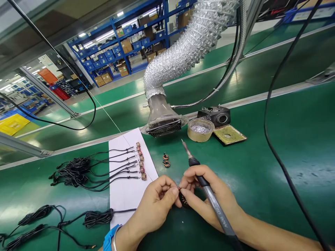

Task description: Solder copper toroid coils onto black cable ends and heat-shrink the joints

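Observation:
My left hand (156,202) and my right hand (206,197) meet at the table's front. Between their pinched fingertips sits a small dark wound coil (183,199). Across the right hand's fingers lies a soldering iron (209,195), its tip pointing up and away at the far end. Two more small coils (165,160) lie on the green mat just beyond the hands. To the left, a white sheet (125,174) carries a row of several small components (141,161), each joined to a black wire.
A fume extractor intake (163,125) on a silver duct stands behind. Beside it are a tin of solder wool (200,129), a black holder (217,115) and a yellow sponge tray (230,134). Bundled black cables (70,172) lie left. A black cable (282,164) hangs right.

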A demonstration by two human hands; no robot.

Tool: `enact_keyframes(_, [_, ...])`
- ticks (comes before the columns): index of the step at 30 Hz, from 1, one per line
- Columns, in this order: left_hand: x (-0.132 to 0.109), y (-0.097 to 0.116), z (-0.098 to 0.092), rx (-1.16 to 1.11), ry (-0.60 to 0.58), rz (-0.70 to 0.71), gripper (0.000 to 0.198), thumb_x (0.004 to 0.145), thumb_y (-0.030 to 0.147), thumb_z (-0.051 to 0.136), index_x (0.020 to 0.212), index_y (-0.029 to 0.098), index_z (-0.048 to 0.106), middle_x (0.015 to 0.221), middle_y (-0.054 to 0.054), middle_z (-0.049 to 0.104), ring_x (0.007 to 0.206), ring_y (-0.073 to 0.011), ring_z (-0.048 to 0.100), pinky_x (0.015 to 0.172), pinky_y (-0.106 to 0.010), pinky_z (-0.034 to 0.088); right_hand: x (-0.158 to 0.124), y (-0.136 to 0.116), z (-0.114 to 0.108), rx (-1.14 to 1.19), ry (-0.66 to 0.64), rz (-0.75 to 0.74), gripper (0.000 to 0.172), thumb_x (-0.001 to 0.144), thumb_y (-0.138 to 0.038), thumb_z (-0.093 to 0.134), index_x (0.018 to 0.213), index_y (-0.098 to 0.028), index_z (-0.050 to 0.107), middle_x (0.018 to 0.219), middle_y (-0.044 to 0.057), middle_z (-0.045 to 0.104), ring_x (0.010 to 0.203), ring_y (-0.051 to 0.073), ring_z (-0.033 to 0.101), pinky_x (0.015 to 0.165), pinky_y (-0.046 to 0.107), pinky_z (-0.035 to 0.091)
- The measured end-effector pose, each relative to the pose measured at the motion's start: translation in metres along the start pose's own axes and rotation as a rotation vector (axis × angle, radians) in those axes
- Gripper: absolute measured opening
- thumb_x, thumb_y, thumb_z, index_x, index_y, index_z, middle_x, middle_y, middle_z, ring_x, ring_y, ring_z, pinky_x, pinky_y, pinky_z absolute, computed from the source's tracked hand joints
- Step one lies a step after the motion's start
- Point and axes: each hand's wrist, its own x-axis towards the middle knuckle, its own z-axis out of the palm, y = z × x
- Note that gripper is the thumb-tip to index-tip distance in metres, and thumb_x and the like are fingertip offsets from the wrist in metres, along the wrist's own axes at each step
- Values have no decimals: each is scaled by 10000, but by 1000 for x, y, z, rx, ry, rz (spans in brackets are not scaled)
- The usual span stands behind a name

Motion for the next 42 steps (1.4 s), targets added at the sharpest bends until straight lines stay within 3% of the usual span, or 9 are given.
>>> enact_keyframes(6, [-1, -5, 5, 0, 66, -14, 318, 897, 446, 537, 870, 129, 543, 678, 8, 552, 552, -62, 409, 528, -201, 318, -2, 0, 3, -87, 32, -25, 294, 819, -117, 545, 1057, -242, 425, 723, -49, 625, 593, 72, 607, 571, 142, 526])
enact_keyframes(13, [-1, -10, 12, -80, 163, 50, 249, 890, 388, 554, 847, 144, 523, 723, 12, 499, 679, -95, 452, 645, -230, 367, -5, -4, 11, -237, 102, -194, 230, 805, -85, 515, 973, -234, 470, 711, -37, 577, 599, 88, 578, 581, 183, 503])
enact_keyframes(17, [0, -7, 7, -36, 134, -4, 198, 882, 324, 532, 804, 142, 513, 738, 6, 498, 676, -96, 424, 640, -238, 335, -4, -5, 4, -172, -19, -249, 259, 813, -82, 504, 1017, -240, 472, 746, -30, 581, 654, 99, 588, 628, 202, 510])
enact_keyframes(22, [-1, -4, 3, 48, 72, -30, 156, 865, 284, 493, 779, 157, 468, 662, 46, 377, 623, -91, 308, 588, -234, 264, -3, 1, -7, -168, -40, -208, 280, 834, -79, 535, 1054, -246, 492, 890, -7, 632, 747, 99, 626, 701, 201, 528])
enact_keyframes(26, [-3, -2, 0, 41, -2, -77, 185, 876, 330, 481, 802, 161, 459, 651, 59, 342, 600, -86, 271, 566, -225, 242, 0, 6, -8, -143, -106, -268, 308, 850, -55, 544, 1079, -257, 499, 923, -10, 661, 813, 108, 650, 747, 211, 540])
enact_keyframes(32, [-5, 4, -5, 38, -114, -156, 164, 838, 315, 510, 792, 161, 477, 608, 73, 321, 539, -68, 237, 524, -221, 209, 3, 6, -12, -113, -186, -330, 296, 866, -59, 547, 1082, -258, 515, 882, -7, 681, 777, 118, 662, 706, 220, 553])
enact_keyframes(42, [-7, 5, -11, 105, -186, -166, 82, 839, 231, 471, 845, 158, 506, 652, 52, 349, 598, -86, 263, 551, -229, 224, 4, 6, -13, -105, -240, -390, 334, 873, -42, 540, 1124, -257, 493, 904, 2, 681, 803, 120, 659, 705, 223, 551])
